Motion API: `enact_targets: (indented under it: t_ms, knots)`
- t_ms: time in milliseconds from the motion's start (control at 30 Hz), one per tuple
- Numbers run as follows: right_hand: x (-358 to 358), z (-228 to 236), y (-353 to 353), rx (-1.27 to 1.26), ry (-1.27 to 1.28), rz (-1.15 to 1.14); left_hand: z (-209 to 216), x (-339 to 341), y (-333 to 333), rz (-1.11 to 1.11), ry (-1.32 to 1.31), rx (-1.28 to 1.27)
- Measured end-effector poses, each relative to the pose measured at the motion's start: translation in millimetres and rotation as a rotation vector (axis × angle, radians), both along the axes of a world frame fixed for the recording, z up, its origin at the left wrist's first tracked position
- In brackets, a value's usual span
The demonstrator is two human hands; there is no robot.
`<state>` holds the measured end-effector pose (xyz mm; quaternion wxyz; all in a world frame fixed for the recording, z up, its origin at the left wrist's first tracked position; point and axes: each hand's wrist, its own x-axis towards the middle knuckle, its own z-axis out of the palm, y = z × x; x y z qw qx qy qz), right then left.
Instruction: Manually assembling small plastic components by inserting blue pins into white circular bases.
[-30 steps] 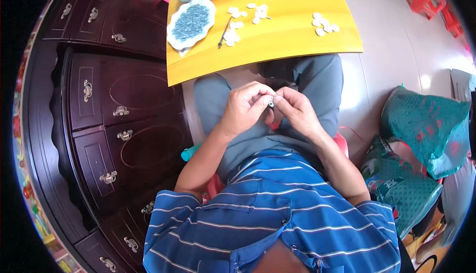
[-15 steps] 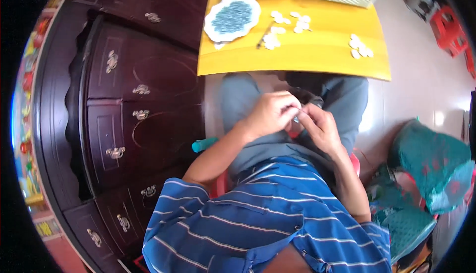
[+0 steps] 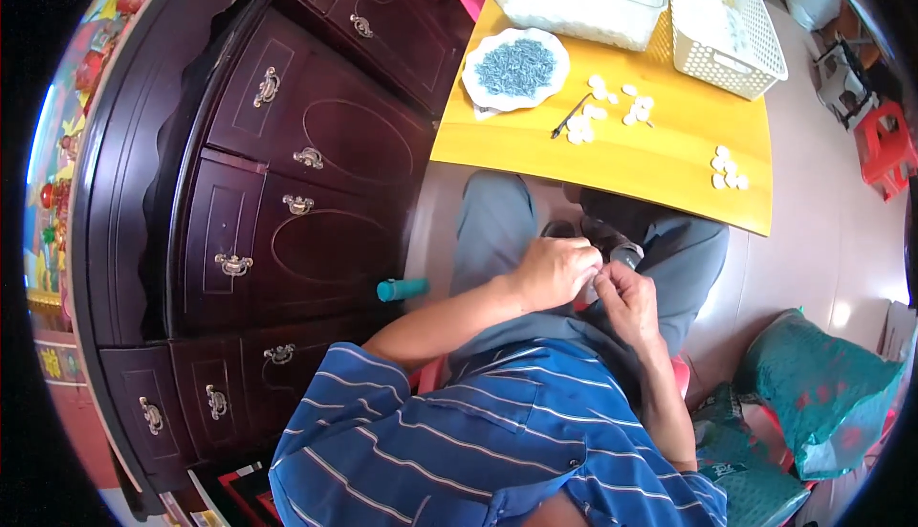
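Observation:
Close together above my lap, my left hand [image 3: 557, 274] and my right hand [image 3: 629, 303] meet at the fingertips. Both are closed in a pinch. Whatever sits between the fingers is too small and too covered to make out. Beyond my knees, several small round white pieces [image 3: 579, 129] lie in loose groups on the yellow table [image 3: 679, 164]. A thin dark stick-like tool [image 3: 571, 116] rests beside one group. To its left stands a white scalloped plate [image 3: 519, 102] heaped with small dark slender pieces [image 3: 514, 68].
A clear tub [image 3: 583, 6] of white items and a white perforated basket [image 3: 732, 73] stand at the table's far side. Dark wooden drawers [image 3: 335, 202] line my left. Green bags [image 3: 813, 384] lie at my right, a red stool [image 3: 885, 149] farther off.
The view has shifted, so the table and hands sit lower and farther right, and more of the tub and basket shows. My hands stay together, pinching.

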<state>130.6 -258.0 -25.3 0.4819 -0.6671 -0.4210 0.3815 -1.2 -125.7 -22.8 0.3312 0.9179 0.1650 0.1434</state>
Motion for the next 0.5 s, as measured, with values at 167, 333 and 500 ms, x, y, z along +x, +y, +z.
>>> enact_targets:
  t_ms: [167,333,500]
  knots:
    - [-9,-6,0,-0.008,-0.372,-0.043,-11,1,-7,0.031,0.015,0.174]
    - [-8,-16,-1,-0.02,-0.467,-0.039,-23,3,-9,0.051,0.025,0.179]
    - [-3,-8,0,-0.064,-0.381,-0.042,-22,4,1,0.022,-0.017,-0.049]
